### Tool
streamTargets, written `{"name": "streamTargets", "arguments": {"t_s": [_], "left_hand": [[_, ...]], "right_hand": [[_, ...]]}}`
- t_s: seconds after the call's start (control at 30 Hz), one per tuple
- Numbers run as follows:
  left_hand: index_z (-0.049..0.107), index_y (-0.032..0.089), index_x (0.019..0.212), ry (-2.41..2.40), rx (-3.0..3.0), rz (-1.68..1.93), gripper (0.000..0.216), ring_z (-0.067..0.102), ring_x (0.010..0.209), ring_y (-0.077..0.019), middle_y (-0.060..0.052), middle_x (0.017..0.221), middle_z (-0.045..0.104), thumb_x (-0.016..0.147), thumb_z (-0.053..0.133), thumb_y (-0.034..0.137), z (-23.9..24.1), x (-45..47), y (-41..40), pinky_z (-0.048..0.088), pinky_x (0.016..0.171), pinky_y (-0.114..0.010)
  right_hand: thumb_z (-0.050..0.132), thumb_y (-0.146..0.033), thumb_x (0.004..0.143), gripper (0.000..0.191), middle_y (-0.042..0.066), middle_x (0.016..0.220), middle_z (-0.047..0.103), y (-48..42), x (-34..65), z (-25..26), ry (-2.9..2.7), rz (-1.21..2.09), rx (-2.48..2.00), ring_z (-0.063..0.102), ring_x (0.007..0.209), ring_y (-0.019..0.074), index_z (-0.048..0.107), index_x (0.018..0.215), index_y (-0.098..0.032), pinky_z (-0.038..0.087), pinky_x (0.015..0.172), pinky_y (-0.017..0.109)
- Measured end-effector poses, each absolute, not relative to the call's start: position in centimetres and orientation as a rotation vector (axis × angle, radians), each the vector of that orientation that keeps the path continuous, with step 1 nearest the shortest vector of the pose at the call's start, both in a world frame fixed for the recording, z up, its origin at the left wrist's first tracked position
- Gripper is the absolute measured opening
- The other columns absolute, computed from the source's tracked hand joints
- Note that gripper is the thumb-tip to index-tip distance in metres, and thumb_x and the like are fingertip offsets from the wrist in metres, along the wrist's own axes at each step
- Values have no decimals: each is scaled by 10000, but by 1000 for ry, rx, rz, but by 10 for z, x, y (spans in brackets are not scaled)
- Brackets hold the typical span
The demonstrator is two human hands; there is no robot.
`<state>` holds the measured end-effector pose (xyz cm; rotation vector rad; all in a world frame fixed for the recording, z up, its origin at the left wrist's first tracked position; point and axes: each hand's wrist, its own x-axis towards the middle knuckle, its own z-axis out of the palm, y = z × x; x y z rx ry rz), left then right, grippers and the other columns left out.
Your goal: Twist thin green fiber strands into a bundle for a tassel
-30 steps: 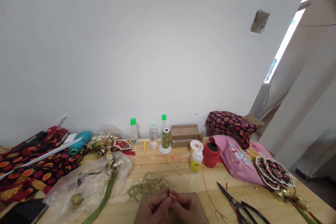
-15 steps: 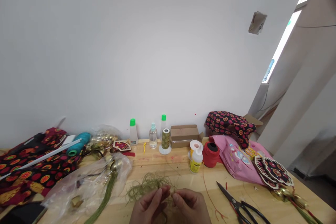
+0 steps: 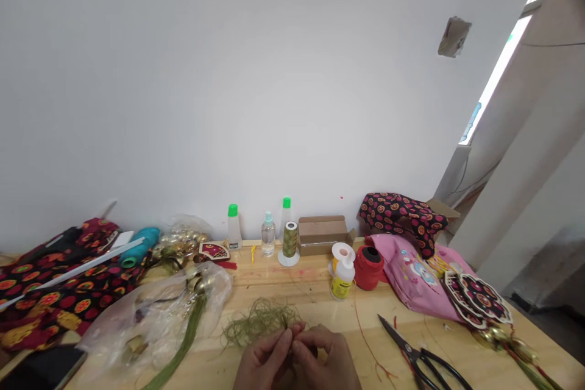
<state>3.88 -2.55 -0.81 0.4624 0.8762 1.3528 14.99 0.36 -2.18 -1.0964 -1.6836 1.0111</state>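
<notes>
At the bottom edge of the view my left hand (image 3: pixel 265 364) and my right hand (image 3: pixel 322 361) meet fingertip to fingertip. Both pinch a small bunch of olive-green thread between them. Just beyond the fingers a loose tangle of the same green thread (image 3: pixel 258 322) lies on the wooden table (image 3: pixel 311 292). Only the fingers and backs of the hands show; the wrists are cut off by the frame.
Black scissors (image 3: pixel 420 356) lie to the right. A glue bottle (image 3: pixel 342 278), red spool (image 3: pixel 368 267), green spool (image 3: pixel 289 241), bottles and a cardboard box (image 3: pixel 322 234) stand behind. A plastic bag (image 3: pixel 150 317) and patterned cloth (image 3: pixel 50 292) lie left, a pink bag (image 3: pixel 411 277) right.
My fingertips parted slightly half a second ago and have come back together on the thread. The hands stay in the same spot near the table's front.
</notes>
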Motion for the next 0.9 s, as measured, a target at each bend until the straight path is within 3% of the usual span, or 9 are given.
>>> {"name": "streamTargets", "arguments": {"t_s": [0.9], "left_hand": [[719,126,673,750,345,1329,195,630,720,-241,-99,637,695,530,726,258,-6,42,-24,453,748,-348]], "right_hand": [[531,-234,701,204,21,498,603,4,150,-15,-1852,990,-1120,506,518,135,713,622,-187,385,502,203]]}}
